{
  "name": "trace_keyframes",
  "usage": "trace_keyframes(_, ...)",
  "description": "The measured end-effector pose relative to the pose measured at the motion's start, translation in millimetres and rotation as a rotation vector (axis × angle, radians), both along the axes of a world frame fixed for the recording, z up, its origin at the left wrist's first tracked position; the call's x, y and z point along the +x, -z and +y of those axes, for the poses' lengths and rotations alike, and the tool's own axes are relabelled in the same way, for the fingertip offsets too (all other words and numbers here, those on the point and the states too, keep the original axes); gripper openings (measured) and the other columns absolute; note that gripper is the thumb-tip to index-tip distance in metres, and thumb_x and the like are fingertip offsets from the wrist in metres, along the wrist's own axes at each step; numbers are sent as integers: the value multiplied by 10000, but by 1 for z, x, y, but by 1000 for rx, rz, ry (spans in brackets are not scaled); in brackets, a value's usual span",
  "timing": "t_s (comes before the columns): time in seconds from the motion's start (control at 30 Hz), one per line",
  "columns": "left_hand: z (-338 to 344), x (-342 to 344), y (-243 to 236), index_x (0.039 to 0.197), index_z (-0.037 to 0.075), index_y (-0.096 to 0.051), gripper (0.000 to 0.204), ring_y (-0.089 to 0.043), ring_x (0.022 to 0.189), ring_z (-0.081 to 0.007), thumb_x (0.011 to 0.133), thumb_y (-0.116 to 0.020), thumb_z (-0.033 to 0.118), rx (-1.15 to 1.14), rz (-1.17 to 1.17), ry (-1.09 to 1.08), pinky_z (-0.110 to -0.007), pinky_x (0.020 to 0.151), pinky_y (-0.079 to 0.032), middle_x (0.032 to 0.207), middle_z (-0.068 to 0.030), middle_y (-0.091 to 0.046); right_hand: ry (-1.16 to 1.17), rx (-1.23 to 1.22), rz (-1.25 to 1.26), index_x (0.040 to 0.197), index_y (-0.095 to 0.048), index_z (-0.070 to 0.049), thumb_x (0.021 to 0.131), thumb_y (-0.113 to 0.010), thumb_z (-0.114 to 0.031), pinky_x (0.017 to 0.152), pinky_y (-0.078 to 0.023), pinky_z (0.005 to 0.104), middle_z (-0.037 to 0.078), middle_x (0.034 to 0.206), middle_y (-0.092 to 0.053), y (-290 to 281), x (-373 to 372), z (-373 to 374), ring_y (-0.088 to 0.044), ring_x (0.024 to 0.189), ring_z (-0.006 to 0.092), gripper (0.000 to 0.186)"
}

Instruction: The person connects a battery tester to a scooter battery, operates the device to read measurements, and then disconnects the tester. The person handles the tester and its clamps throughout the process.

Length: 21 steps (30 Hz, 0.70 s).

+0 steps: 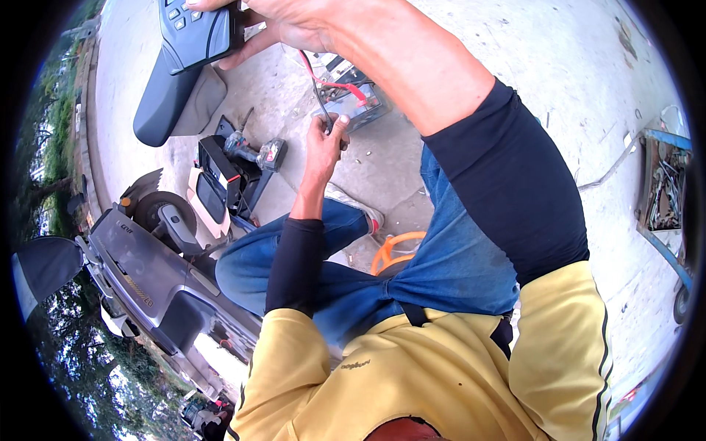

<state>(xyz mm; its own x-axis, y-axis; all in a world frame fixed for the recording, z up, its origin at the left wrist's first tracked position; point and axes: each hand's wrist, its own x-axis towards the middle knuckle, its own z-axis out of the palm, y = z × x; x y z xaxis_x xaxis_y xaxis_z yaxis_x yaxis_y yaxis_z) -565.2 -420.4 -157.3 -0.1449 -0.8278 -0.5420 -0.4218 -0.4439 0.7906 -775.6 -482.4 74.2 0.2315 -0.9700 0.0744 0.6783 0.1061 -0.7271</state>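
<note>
My right hand (287,22) reaches far up to the top edge, its fingers wrapped round a dark handheld device with buttons (198,40); the device's upper part is cut off. Below it, my left hand (326,140) is closed on a thin black cable (320,99), thumb pointing up. A red cable (312,67) runs beside the black one to a red clip (358,93). That clip rests at a dark box-shaped battery (360,114) on the ground, just right of my left hand. What the black cable's lower end touches is hidden by my fingers.
A grey scooter (140,257) lies along the left, with a detached seat (165,110) above it. A cordless drill (254,151) rests among black panels (217,173). Between my legs shows an orange ring-shaped thing (393,250). A blue-framed tool tray (665,184) stands far right.
</note>
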Motion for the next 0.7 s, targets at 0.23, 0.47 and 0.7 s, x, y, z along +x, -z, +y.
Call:
trace_keyframes(0.23,22,42,15,1275,-9,-537,658,-610,828,-129,780,-932,172,-11,113,254,-278,658,-497,1028,-47,-604,-29,-31,47,1189,-674,-19,986,-684,-217,668,-599,460,130,1022,-731,-1,12,-1,-713,869,273,284)
trace_keyframes(0.47,20,60,8,1309,-4,-552,594,-658,987,-162,827,-881,110,78,-88,363,-311,843,-543,1068,-50,-643,-60,-33,78,1224,-667,-26,989,-679,-225,670,-608,459,128,1051,-732,-3,23,-1,-718,889,269,308)
trace_keyframes(0.7,1,77,-8,1178,-6,-687,594,-674,899,-189,743,-961,292,-115,-341,485,-352,807,-548,994,-96,-736,-93,-20,137,1274,-655,-35,987,-678,-216,704,-618,464,120,1085,-737,-3,27,2,-733,899,261,340)
